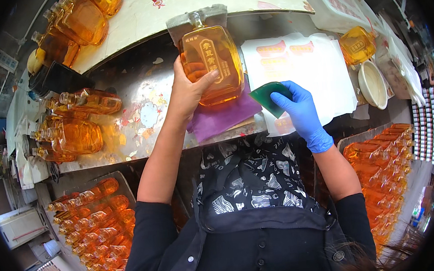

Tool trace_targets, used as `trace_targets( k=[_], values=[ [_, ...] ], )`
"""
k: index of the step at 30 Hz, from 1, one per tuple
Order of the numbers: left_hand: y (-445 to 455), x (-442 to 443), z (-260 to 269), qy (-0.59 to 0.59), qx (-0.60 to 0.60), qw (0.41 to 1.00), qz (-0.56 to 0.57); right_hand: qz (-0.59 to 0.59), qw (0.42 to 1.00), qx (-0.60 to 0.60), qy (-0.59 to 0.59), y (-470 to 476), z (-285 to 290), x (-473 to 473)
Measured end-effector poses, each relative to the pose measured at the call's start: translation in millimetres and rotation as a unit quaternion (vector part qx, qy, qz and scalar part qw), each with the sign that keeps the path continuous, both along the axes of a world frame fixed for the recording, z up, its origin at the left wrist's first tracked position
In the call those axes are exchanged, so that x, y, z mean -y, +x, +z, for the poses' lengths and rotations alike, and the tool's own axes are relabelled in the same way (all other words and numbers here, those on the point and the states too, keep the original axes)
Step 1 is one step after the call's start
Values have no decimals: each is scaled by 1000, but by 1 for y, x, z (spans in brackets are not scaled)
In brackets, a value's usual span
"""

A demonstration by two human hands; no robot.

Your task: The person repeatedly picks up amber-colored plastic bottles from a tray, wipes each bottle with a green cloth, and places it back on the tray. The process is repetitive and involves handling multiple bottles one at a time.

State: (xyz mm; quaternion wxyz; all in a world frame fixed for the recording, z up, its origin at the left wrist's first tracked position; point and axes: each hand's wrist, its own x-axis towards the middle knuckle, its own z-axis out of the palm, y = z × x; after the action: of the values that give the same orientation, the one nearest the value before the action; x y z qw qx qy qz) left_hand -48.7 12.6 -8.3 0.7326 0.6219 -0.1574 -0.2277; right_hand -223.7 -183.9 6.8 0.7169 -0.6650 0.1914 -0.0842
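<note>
My bare left hand (194, 82) grips a flat glass bottle of amber liquid (230, 59), its thumb on the front, which bears gold writing. The open neck points away from me and lies over a grey cloth (216, 11). Beneath the bottle's base is a purple cloth (220, 122) at the workbench's near edge. My right hand (298, 107), in a blue glove, pinches a green flat scraper (271, 96) between thumb and fingers, just right of the purple cloth. Under the scraper and further right lie white sheets with printed decals (311, 76).
More filled bottles lie on the bench at left (81, 135) and stand on the pale board (84, 22). A decorated bottle (358, 44) and a white bowl (372, 85) are at right. Crates of bottles flank me below (98, 223). A plastic bin (328, 7) sits at the back right.
</note>
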Motion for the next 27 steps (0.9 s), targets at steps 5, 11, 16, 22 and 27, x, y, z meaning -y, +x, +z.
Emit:
trace_targets(
  k=[5, 11, 16, 22, 27],
  values=[
    [-3, -1, 5, 21, 20, 1000, -3, 0, 1000, 19, -19, 15, 8, 3],
    [14, -15, -7, -123, -181, 976, -18, 147, 962, 137, -187, 73, 27, -14],
    [2, -10, 16, -115, -166, 979, 0, 144, 826, 334, -431, 192, 41, -12],
    [22, -5, -13, -63, -126, 990, 25, -15, 916, 333, -223, 198, 55, -6],
    [10, 4, 7, -32, -67, 997, -4, -4, 977, 207, -54, 112, 46, 54]
  ],
)
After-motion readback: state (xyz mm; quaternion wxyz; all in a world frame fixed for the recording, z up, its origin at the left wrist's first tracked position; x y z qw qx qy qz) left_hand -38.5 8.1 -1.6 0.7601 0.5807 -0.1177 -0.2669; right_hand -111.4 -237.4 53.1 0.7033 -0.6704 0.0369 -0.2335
